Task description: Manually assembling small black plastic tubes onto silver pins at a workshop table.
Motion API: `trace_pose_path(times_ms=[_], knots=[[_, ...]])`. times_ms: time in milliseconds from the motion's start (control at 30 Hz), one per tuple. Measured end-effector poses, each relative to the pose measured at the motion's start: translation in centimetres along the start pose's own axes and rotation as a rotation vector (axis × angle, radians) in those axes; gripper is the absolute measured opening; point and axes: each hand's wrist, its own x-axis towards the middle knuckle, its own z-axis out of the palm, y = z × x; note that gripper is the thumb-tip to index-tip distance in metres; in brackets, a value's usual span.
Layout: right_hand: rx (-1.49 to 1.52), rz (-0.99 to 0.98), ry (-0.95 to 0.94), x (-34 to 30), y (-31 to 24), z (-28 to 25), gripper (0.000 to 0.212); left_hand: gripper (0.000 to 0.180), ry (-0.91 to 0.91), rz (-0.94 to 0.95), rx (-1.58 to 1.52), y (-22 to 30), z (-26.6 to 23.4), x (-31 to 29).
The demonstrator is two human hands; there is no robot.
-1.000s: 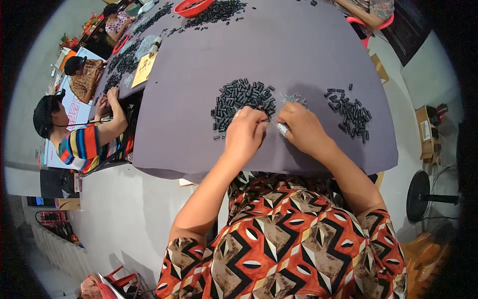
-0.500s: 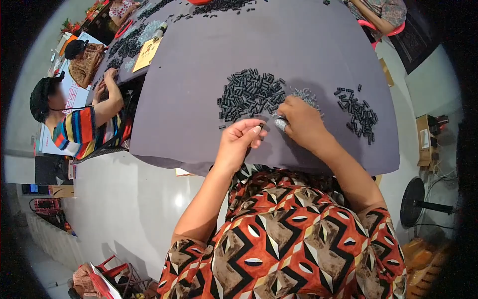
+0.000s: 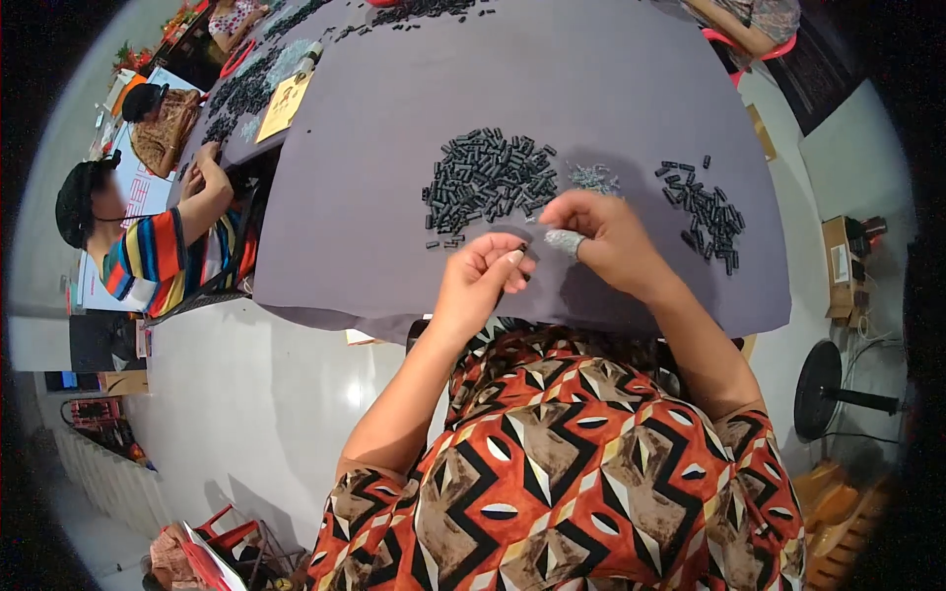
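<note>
My left hand (image 3: pixel 475 288) pinches a small black cylindrical piece (image 3: pixel 523 249) between thumb and fingers, just above the near part of the table. Close by on the right, my right hand (image 3: pixel 619 248) points its curled fingers and wrapped thumb toward that piece. A grey-silver wrapping (image 3: pixel 564 242) covers the right thumb. Whatever lies between the right fingertips is too small to make out. Beyond my hands spreads a large heap of black cylindrical pieces (image 3: pixel 490 177). Small silvery metal bits (image 3: pixel 593 178) lie in a heap past my right hand, partly covered by it.
A smaller group of black pieces (image 3: pixel 708 212) lies at the right on the grey-covered table (image 3: pixel 365 187). At the adjoining table on the left sits a person in a striped shirt (image 3: pixel 172 246). A yellow printed card (image 3: pixel 284 104) lies there. A black round-based stand (image 3: pixel 816 390) is at right.
My right hand has drawn back from the silvery heap toward my left hand, uncovering more of that heap. My left hand keeps its pinch on the black piece.
</note>
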Motion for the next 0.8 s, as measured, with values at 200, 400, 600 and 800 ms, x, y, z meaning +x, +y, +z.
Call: trace_pose_path(times_ms=[200, 400, 600, 800], knots=[[0.275, 0.011, -0.117, 0.0, -0.2, 1.4, 0.016, 0.018, -0.036, -0.002, -0.006, 0.1, 1.1, -0.4], [0.205, -0.071, -0.085, -0.7, -1.0, 1.6, 0.016, 0.018, -0.1, -0.061, -0.024, 0.0, 0.8, -0.4], [0.231, -0.103, -0.026, -0.6, -0.2, 1.6, 0.025, 0.016, -0.073, -0.126, -0.135, 0.2, 0.6, -0.3], [0.08, -0.134, 0.027, -1.0, -0.4, 1.7, 0.032, 0.018, -0.051, -0.128, -0.234, 0.0, 0.1, -0.4]])
